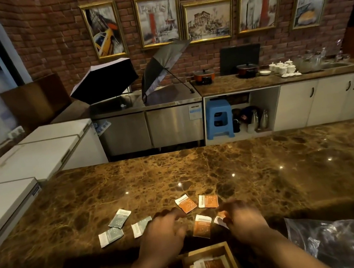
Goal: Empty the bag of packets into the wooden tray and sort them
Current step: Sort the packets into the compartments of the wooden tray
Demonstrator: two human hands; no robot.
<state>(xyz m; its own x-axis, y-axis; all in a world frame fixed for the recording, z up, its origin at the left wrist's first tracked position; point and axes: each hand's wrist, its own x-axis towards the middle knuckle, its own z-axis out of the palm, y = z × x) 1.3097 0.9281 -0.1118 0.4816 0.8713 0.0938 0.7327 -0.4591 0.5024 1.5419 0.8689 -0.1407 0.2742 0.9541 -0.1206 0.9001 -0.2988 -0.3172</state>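
Note:
Three grey-blue packets [119, 217] lie on the marble counter to the left of my hands. Orange packets [208, 201] lie ahead of my hands, and one more orange packet [201, 226] lies between them. My left hand [162, 235] hovers over the counter, fingers spread, holding nothing that I can see. Fingers of my right hand [242, 218] pinch an orange packet [221, 218] by its edge. The wooden tray [230, 257] sits at the near edge under my forearms, with several packets in its compartments. The clear plastic bag [333, 246] lies crumpled at the right.
The brown marble counter [223, 168] stretches wide beyond the packets. White chest freezers [35, 156] stand at the left. Across the aisle are a steel cabinet with two open umbrellas [129, 76], a blue stool and a counter with pots and crockery.

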